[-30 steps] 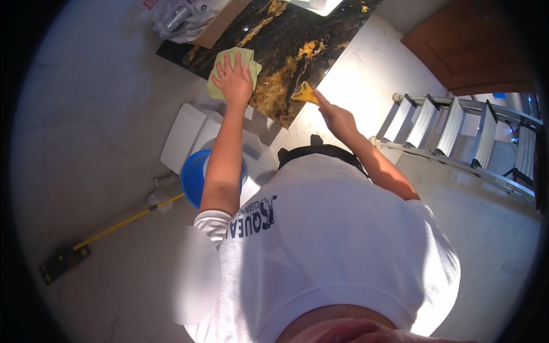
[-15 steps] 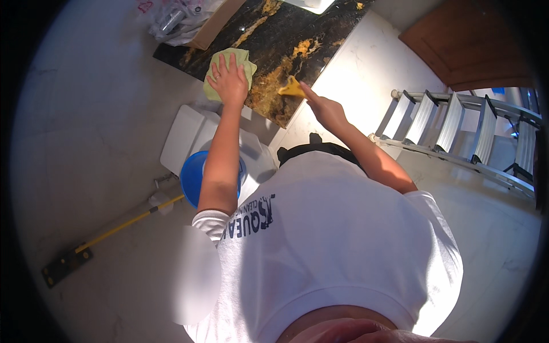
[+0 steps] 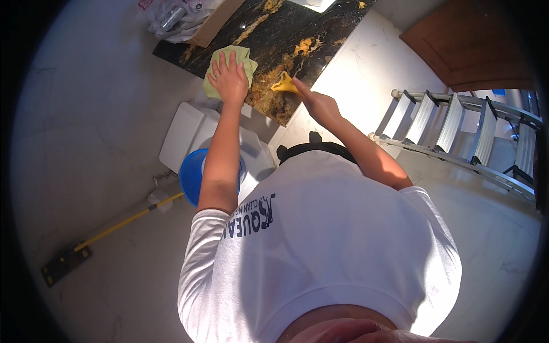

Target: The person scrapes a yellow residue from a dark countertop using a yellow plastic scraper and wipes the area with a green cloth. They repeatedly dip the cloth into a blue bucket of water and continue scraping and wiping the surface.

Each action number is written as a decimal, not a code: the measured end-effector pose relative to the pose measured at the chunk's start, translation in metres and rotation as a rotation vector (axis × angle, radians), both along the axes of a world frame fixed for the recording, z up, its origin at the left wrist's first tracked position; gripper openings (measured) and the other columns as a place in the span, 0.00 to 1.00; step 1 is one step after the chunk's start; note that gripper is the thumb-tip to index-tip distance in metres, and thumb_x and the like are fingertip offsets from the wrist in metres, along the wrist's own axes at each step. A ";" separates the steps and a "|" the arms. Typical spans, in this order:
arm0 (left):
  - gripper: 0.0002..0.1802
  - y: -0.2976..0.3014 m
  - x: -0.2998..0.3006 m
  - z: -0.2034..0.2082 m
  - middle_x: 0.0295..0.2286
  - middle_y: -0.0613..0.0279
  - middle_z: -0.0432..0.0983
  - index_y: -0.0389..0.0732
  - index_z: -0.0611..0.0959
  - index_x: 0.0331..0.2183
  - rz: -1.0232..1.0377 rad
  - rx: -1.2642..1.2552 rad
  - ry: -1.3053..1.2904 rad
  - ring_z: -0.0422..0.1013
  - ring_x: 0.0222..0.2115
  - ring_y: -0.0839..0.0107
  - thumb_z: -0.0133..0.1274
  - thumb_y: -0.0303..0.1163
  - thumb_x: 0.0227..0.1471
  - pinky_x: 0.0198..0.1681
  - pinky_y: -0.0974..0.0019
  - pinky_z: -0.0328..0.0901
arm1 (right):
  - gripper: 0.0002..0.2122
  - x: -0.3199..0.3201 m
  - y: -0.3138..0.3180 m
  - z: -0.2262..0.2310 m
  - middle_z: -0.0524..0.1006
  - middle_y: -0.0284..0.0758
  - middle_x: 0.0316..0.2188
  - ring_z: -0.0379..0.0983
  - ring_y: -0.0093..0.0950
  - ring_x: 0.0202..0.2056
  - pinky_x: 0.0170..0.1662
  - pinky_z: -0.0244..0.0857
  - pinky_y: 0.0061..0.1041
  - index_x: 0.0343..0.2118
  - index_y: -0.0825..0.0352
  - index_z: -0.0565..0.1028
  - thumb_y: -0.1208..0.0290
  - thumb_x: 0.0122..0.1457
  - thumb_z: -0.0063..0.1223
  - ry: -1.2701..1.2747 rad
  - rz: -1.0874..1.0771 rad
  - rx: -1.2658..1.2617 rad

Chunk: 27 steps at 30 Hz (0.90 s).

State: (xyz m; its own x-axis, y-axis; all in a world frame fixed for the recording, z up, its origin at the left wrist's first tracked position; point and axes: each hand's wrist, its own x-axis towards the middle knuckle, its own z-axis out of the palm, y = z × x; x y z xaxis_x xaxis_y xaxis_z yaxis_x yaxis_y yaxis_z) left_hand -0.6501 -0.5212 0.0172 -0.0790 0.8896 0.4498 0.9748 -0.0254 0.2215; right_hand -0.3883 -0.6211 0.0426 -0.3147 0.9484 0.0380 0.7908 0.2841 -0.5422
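A dark stone countertop with gold veins lies ahead of me. My left hand rests flat, fingers spread, on a pale green cloth at the counter's near left edge. A yellow scraper is gripped in my right hand, its wide end over the gold-veined corner of the stone. Whether its blade touches the surface is hard to make out.
A cardboard box with clear plastic packaging stands at the counter's far left. Below my left forearm are a blue bucket and a white toilet. A yellow-handled flat mop leans left. To the right stands an aluminium stepladder near a brown cabinet door.
My right hand has shifted slightly left and up with the scraper, farther onto the counter. My left hand and the cloth stay in nearly the same spot.
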 end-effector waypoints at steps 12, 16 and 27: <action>0.24 0.001 0.000 -0.002 0.58 0.57 0.58 0.53 0.70 0.56 0.009 -0.011 0.011 0.53 0.59 0.49 0.41 0.45 0.58 0.58 0.35 0.43 | 0.28 0.013 -0.039 0.005 0.73 0.37 0.18 0.70 0.37 0.18 0.22 0.63 0.35 0.64 0.42 0.53 0.64 0.62 0.47 -0.062 -0.034 -0.007; 0.27 0.001 -0.001 -0.001 0.58 0.58 0.58 0.51 0.66 0.58 0.016 -0.063 0.024 0.52 0.59 0.50 0.42 0.45 0.58 0.58 0.35 0.43 | 0.27 0.010 -0.043 0.008 0.73 0.37 0.18 0.70 0.37 0.18 0.22 0.63 0.35 0.63 0.43 0.53 0.64 0.62 0.46 -0.077 -0.038 -0.013; 0.44 -0.002 0.001 -0.003 0.60 0.47 0.53 0.41 0.60 0.59 0.161 -0.037 -0.079 0.46 0.61 0.44 0.51 0.57 0.48 0.59 0.34 0.40 | 0.27 0.002 -0.046 0.018 0.74 0.37 0.19 0.71 0.37 0.20 0.24 0.64 0.35 0.64 0.44 0.53 0.64 0.62 0.46 -0.074 -0.028 -0.048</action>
State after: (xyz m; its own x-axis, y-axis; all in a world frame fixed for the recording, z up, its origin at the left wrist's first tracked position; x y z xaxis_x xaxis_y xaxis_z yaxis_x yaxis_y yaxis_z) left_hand -0.6493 -0.5229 0.0146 -0.2560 0.8783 0.4038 0.9451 0.1396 0.2955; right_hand -0.3862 -0.6668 0.0607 -0.2883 0.9571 -0.0298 0.8366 0.2367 -0.4940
